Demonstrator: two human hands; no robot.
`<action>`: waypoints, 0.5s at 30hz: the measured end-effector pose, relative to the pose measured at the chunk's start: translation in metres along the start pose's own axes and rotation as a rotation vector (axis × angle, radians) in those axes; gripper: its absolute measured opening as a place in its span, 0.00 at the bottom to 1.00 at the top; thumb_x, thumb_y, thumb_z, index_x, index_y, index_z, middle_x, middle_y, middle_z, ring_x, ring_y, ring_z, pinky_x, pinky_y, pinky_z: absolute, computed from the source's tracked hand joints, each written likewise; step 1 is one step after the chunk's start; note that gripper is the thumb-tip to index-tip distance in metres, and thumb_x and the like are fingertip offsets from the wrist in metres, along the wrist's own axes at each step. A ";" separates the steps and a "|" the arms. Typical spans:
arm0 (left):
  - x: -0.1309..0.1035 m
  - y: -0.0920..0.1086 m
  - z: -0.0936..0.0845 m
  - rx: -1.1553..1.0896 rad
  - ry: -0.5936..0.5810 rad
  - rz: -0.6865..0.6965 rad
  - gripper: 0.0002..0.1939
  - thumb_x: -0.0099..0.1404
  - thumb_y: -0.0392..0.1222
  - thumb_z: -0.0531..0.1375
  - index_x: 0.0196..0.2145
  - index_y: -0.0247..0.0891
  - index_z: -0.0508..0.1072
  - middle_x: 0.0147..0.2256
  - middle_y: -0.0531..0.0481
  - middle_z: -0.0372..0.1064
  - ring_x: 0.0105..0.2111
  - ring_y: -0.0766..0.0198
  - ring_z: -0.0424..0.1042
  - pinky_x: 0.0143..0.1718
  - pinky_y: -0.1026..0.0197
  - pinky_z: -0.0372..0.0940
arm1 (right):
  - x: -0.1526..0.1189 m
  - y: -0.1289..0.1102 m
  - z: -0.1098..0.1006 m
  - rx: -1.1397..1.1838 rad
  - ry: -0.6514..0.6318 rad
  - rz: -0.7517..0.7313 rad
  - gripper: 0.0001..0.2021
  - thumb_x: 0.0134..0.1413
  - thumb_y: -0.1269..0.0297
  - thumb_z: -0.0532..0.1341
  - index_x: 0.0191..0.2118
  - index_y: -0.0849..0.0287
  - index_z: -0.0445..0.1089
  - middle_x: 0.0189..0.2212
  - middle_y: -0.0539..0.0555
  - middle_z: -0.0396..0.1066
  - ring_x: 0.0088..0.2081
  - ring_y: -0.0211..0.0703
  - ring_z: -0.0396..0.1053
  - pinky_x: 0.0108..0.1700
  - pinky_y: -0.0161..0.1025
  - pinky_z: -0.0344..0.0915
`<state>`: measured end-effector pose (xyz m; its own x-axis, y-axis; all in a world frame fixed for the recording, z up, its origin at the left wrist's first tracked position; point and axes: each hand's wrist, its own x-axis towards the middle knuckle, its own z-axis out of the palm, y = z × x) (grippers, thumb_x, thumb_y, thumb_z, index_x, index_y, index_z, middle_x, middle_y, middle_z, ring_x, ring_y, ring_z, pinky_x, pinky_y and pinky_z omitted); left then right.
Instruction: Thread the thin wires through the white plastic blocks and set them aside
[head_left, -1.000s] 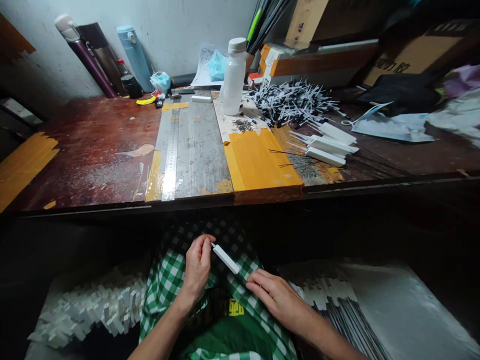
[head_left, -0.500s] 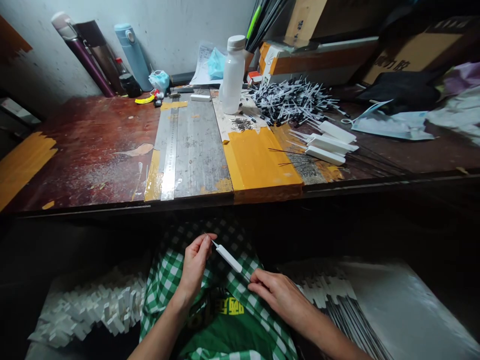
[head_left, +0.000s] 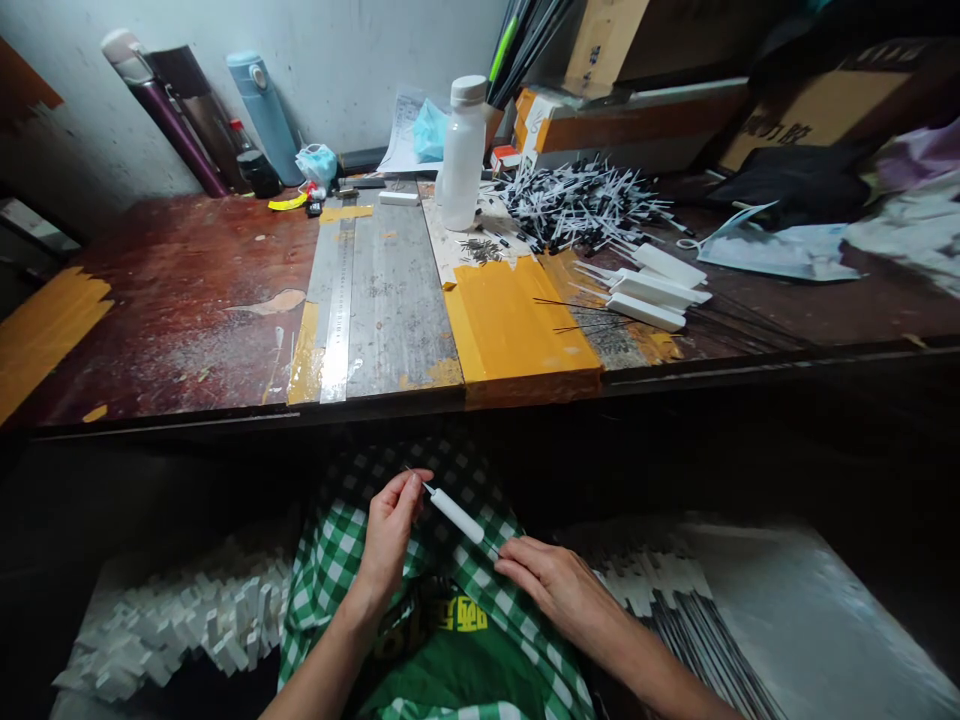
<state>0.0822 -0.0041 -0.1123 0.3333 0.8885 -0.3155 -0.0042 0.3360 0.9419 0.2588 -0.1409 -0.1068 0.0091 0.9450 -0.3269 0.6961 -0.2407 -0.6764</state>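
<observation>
A slim white block (head_left: pixel 457 515) with thin ends is stretched between my two hands, over a green checked cloth (head_left: pixel 330 560) on my lap. My left hand (head_left: pixel 391 515) pinches the thin pointed tip at its upper left. At the lower right, the fingers of my right hand (head_left: pixel 540 572) close on the thin dark rod coming out of the other end. The block's middle touches neither hand.
Above my hands runs the table's front edge (head_left: pixel 375 402). On it are a white bottle (head_left: pixel 463 155), a heap of small black-and-white sticks (head_left: pixel 585 205) and several white blocks (head_left: pixel 652 290). White pieces (head_left: pixel 187 620) lie lower left, dark rods (head_left: pixel 705 640) lower right.
The white block has turned about its length and shows a different face. Both hands keep their grip in nearly the same place. The view has shifted slightly.
</observation>
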 end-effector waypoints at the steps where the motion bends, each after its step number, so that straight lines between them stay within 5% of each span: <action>1: 0.000 0.000 0.000 -0.007 0.002 0.000 0.18 0.62 0.54 0.61 0.38 0.35 0.78 0.24 0.55 0.58 0.25 0.70 0.54 0.26 0.69 0.52 | 0.000 0.001 0.000 -0.008 0.008 -0.023 0.12 0.67 0.63 0.50 0.37 0.54 0.70 0.34 0.50 0.72 0.36 0.43 0.71 0.37 0.35 0.61; 10: 0.000 0.001 0.002 -0.005 -0.013 0.018 0.19 0.62 0.55 0.61 0.38 0.35 0.78 0.23 0.55 0.56 0.25 0.69 0.53 0.25 0.68 0.51 | -0.004 -0.001 -0.002 -0.081 0.043 0.078 0.08 0.60 0.64 0.60 0.30 0.56 0.65 0.28 0.49 0.71 0.31 0.42 0.70 0.31 0.34 0.58; 15: -0.002 0.003 0.001 0.003 -0.021 0.028 0.19 0.62 0.55 0.60 0.39 0.35 0.78 0.23 0.55 0.56 0.25 0.69 0.53 0.26 0.68 0.51 | -0.010 -0.005 -0.013 0.086 -0.029 -0.048 0.10 0.67 0.62 0.51 0.37 0.54 0.69 0.31 0.48 0.72 0.33 0.40 0.71 0.35 0.34 0.61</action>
<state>0.0825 -0.0052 -0.1087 0.3529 0.8907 -0.2866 -0.0114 0.3104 0.9505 0.2645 -0.1465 -0.0915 -0.0446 0.9496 -0.3104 0.6308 -0.2142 -0.7458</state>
